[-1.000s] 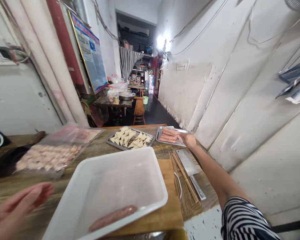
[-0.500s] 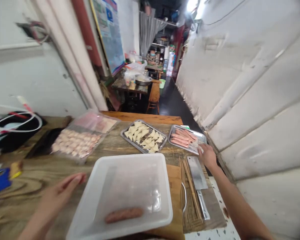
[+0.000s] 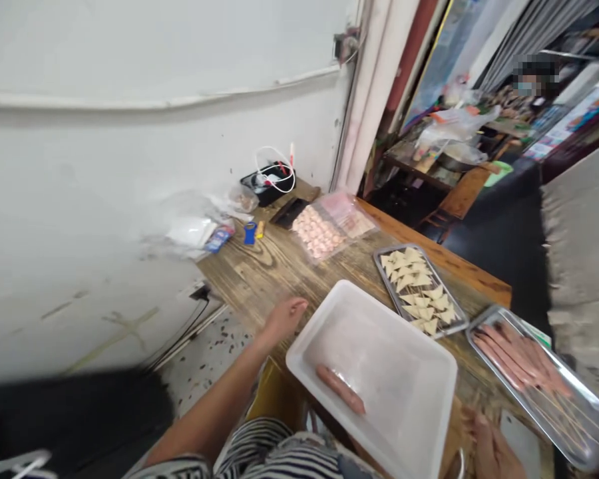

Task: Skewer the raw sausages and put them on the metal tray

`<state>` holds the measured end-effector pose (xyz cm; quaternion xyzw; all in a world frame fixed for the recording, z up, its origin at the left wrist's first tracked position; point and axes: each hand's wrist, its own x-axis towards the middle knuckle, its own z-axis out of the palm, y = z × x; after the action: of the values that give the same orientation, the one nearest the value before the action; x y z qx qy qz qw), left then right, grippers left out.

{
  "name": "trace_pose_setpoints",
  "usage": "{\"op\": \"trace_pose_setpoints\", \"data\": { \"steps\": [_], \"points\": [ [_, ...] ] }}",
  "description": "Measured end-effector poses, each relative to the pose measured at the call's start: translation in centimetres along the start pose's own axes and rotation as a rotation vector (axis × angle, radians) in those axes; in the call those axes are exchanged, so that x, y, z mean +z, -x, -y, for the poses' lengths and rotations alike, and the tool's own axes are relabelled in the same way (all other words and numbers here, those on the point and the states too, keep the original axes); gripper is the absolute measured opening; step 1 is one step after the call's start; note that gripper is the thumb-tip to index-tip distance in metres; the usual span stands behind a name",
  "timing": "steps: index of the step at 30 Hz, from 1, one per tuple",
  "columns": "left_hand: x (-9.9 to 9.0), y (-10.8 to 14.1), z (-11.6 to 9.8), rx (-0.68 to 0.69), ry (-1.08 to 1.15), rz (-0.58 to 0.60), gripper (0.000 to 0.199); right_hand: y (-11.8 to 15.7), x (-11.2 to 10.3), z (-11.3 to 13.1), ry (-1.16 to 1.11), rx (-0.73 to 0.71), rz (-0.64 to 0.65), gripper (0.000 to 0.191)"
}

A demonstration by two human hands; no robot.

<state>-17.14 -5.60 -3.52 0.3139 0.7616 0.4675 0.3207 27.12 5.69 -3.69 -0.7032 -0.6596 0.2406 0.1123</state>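
Observation:
A white plastic tub (image 3: 379, 313) stands in front of me with a single sausage (image 3: 342, 389) lying inside. My left hand (image 3: 285, 318) is just left of the tub, apart from it, fingers curled in and nothing visible in them. Between the tub and the skewer tray is my right hand (image 3: 494, 446), low in view and smeared, so its grip is unclear. Part of a cleaver blade (image 3: 522, 436) shows behind that hand. Skewered sausages (image 3: 522, 359) lie on a metal tray (image 3: 592, 396) at the right.
A second tray (image 3: 397, 299) holds triangular skewered pieces (image 3: 414, 279). Farther left are a bag of pinkish balls (image 3: 319, 229), a black box with a white cable (image 3: 267, 183), and plastic bags (image 3: 194, 229). The wooden table (image 3: 259, 279) borders a wall; a person (image 3: 522, 100) is in the background.
The view has swung left and down. My right hand has drawn back from the sausage tray to beside the tub. The left hand stays left of the tub.

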Motion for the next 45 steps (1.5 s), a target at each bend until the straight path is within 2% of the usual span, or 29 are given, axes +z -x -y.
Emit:
{"op": "trace_pose_setpoints", "data": {
  "steps": [3,5,9,12,13,15,16,17,19,20,21,23,25,28,32,35,38,41,43,45],
  "points": [
    [-1.2,0.4,0.7,-0.066,0.076,0.038,0.029,0.8,0.4,1.8,-0.073,0.12,0.135,0.053],
    [-2.3,1.0,0.7,-0.132,0.126,0.104,0.032,1.9,0.7,2.9,-0.101,0.168,0.152,0.054],
    [-3.5,2.0,0.5,-0.22,0.118,0.264,0.037,3.6,0.9,4.9,-0.059,0.056,0.143,0.051],
    [-3.6,2.6,0.0,-0.218,0.074,0.311,0.04,4.6,0.7,6.2,-0.002,0.022,0.205,0.05],
    [-3.4,2.7,-0.4,-0.201,0.039,0.282,0.04,4.9,0.6,6.6,0.021,0.015,0.179,0.049],
    [-2.8,3.0,-1.8,-0.098,-0.06,0.18,0.036,5.2,0.2,7.4,0.091,-0.066,0.004,0.045],
    [-2.2,3.1,-2.7,-0.012,-0.115,0.138,0.033,5.1,-0.1,7.7,0.137,-0.142,-0.098,0.044],
    [-1.5,3.1,-3.8,0.102,-0.152,0.146,0.031,4.7,-0.4,7.8,0.184,-0.229,-0.19,0.042],
    [0.6,3.2,-5.8,0.281,-0.201,0.416,0.027,2.9,-1.2,7.6,0.276,-0.347,-0.28,0.04],
    [1.8,3.3,-6.6,0.324,-0.26,0.595,0.026,1.5,-1.8,7.1,0.307,-0.338,-0.319,0.04],
    [3.0,3.4,-7.2,0.356,-0.351,0.753,0.029,-0.1,-2.4,6.4,0.369,-0.268,-0.336,0.041],
    [5.3,3.8,-7.8,0.391,-0.525,0.997,0.038,-3.0,-4.1,4.4,0.502,-0.096,-0.27,0.042],
    [7.0,4.0,-7.5,0.409,-0.625,1.118,0.043,-4.7,-5.8,2.0,0.535,-0.016,-0.229,0.036],
    [8.3,3.9,-6.7,0.532,-0.708,1.226,0.047,-3.6,-6.5,-1.2,0.556,0.053,-0.15,0.027],
    [9.0,4.0,-6.1,0.686,-0.866,1.262,0.052,1.9,-3.8,-3.2,0.557,0.094,-0.046,0.024],
    [9.1,4.3,-5.7,0.735,-0.966,1.258,0.06,5.9,-0.9,-3.6,0.565,0.125,-0.021,0.024],
    [9.3,4.5,-5.3,0.772,-0.999,1.205,0.059,8.5,1.3,-3.8,0.561,0.162,-0.019,0.026],
    [9.6,4.5,-5.3,0.803,-1.1,1.152,0.042,10.2,2.8,-3.8,0.522,0.194,-0.037,0.028],
    [9.8,4.5,-5.5,0.841,-1.165,1.176,0.025,11.0,3.6,-3.7,0.479,0.206,-0.04,0.027],
    [10.1,4.4,-5.5,0.886,-1.212,1.228,0.021,11.6,4.3,-3.5,0.434,0.243,-0.048,0.026]
  ]
}}
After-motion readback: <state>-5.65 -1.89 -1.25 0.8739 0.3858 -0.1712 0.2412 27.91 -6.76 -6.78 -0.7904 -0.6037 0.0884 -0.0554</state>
